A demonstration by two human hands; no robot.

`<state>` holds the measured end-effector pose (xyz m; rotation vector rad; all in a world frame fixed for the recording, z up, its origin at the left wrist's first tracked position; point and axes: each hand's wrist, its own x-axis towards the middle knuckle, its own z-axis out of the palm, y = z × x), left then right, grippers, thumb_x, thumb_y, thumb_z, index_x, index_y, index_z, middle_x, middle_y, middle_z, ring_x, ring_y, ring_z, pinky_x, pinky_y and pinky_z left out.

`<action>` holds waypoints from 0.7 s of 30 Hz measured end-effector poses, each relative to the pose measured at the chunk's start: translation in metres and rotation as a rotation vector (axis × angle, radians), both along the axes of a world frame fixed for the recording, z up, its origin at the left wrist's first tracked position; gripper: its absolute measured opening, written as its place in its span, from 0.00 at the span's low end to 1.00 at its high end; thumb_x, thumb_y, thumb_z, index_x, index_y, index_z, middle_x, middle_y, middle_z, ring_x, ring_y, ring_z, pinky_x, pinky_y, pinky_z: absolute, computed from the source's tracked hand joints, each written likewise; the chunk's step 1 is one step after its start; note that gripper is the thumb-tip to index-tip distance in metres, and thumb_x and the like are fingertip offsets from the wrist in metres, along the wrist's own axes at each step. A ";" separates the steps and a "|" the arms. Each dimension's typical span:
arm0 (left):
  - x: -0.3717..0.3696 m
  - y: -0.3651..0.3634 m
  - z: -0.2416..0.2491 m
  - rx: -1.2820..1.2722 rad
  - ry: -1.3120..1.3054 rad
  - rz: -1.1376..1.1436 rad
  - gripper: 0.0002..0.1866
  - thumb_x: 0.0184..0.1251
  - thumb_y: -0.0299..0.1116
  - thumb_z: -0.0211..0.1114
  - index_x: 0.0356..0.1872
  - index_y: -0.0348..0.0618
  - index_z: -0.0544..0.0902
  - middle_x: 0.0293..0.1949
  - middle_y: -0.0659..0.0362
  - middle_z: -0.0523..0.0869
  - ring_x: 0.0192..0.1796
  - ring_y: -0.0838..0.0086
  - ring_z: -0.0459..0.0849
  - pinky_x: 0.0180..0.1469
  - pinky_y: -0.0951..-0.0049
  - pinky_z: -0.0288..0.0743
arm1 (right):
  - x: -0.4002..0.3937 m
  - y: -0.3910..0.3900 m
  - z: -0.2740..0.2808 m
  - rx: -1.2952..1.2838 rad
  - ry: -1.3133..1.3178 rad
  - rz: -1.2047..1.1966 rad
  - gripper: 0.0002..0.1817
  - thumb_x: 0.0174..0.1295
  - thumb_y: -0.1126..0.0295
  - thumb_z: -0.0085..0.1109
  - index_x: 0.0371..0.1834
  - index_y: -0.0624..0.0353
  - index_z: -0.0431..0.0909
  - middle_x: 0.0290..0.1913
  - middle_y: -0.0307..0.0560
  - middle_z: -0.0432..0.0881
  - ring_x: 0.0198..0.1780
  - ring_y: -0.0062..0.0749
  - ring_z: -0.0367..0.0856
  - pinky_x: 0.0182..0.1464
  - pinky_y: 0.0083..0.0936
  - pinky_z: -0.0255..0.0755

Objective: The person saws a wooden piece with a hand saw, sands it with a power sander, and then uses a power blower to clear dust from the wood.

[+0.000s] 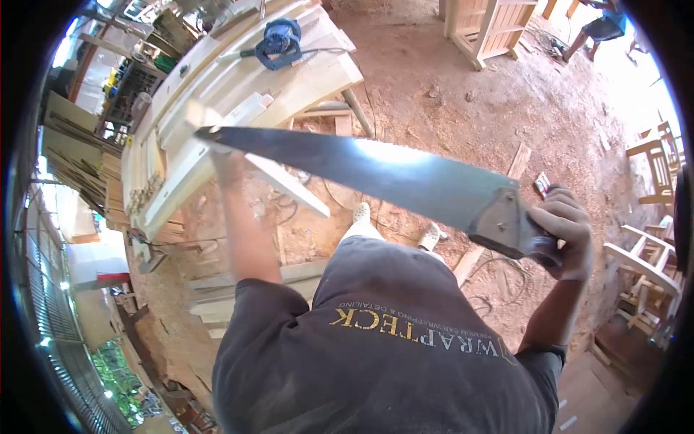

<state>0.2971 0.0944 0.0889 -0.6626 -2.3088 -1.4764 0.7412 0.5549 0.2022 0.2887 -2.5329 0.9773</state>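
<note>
My right hand (567, 228) is closed round the handle of a handsaw (361, 170). The broad steel blade lies across the view, toothed edge up, its tip pointing left toward the workbench (318, 87). Stretched forward over the near edge of the bench, my left hand (225, 155) is smeared by motion and partly covered by the saw's tip. Its fingers do not show clearly, and I cannot tell what they hold. Close by it, a pale wooden piece (296, 188) sticks out from the bench edge over the floor.
A blue power tool (280, 45) with a cord sits on the bench among long boards. Sawdust covers the floor (426, 79). Wooden furniture (491, 29) stands at the back, with chair frames (647, 260) at the right. Another person (603, 29) is at the far right.
</note>
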 end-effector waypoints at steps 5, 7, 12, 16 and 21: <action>-0.016 0.054 -0.118 0.101 -0.159 -0.039 0.08 0.60 0.29 0.69 0.40 0.38 0.84 0.36 0.61 0.88 0.37 0.73 0.86 0.42 0.67 0.80 | -0.007 -0.049 0.067 0.463 0.103 -0.133 0.18 0.44 0.66 0.70 0.40 0.58 0.82 0.35 0.47 0.84 0.36 0.42 0.82 0.51 0.49 0.73; -0.016 0.065 -0.142 -0.061 -0.093 -0.032 0.11 0.62 0.28 0.68 0.46 0.39 0.82 0.36 0.62 0.86 0.37 0.73 0.85 0.41 0.67 0.81 | -0.013 -0.079 0.086 0.458 0.049 -0.208 0.15 0.46 0.67 0.66 0.38 0.59 0.81 0.30 0.49 0.83 0.33 0.43 0.81 0.48 0.47 0.75; -0.015 0.103 -0.173 0.195 -0.387 -0.179 0.22 0.57 0.38 0.73 0.48 0.33 0.80 0.39 0.54 0.86 0.44 0.67 0.84 0.47 0.64 0.79 | -0.025 -0.105 0.156 0.627 0.091 0.005 0.16 0.52 0.66 0.67 0.38 0.66 0.78 0.29 0.55 0.81 0.27 0.44 0.79 0.33 0.42 0.74; -0.016 0.130 -0.124 0.139 -0.607 -0.199 0.20 0.58 0.38 0.71 0.47 0.36 0.82 0.37 0.51 0.88 0.42 0.62 0.88 0.45 0.64 0.80 | -0.030 -0.131 0.216 0.894 -0.169 0.175 0.35 0.58 0.58 0.70 0.57 0.75 0.66 0.33 0.64 0.79 0.29 0.50 0.77 0.34 0.51 0.74; -0.042 0.160 -0.122 0.212 -0.515 0.210 0.16 0.61 0.40 0.69 0.32 0.33 0.83 0.37 0.43 0.88 0.46 0.50 0.87 0.50 0.56 0.78 | -0.069 -0.181 0.169 0.587 -0.224 -0.103 0.26 0.47 0.65 0.74 0.51 0.61 0.80 0.34 0.56 0.80 0.31 0.48 0.80 0.34 0.43 0.73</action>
